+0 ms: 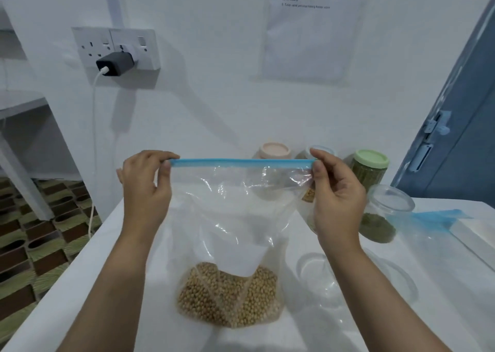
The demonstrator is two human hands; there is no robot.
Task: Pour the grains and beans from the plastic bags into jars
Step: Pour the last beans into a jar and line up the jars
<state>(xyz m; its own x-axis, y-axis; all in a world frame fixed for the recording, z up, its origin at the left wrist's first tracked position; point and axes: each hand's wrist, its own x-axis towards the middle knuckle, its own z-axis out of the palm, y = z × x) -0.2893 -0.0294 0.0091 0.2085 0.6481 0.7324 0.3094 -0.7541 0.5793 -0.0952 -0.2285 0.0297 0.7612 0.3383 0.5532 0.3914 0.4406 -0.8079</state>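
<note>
L hand (146, 183) & R hand (336, 191) each pinch an end of the bag's (230, 217) zip (241, 162) (taut, upright), prob. so beans (230, 298) stay low.

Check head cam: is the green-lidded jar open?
No. The green lid sits on top of its jar at the back right of the table, behind the lidless clear jar of green grains.

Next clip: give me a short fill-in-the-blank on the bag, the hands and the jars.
1. Both the left hand and the right hand pinch the bag's ____ zip strip.
2. The tan beans lie at the ____ of the bag.
3. The jar near the door has a ____ lid.

Missing words: blue; bottom; green
</note>
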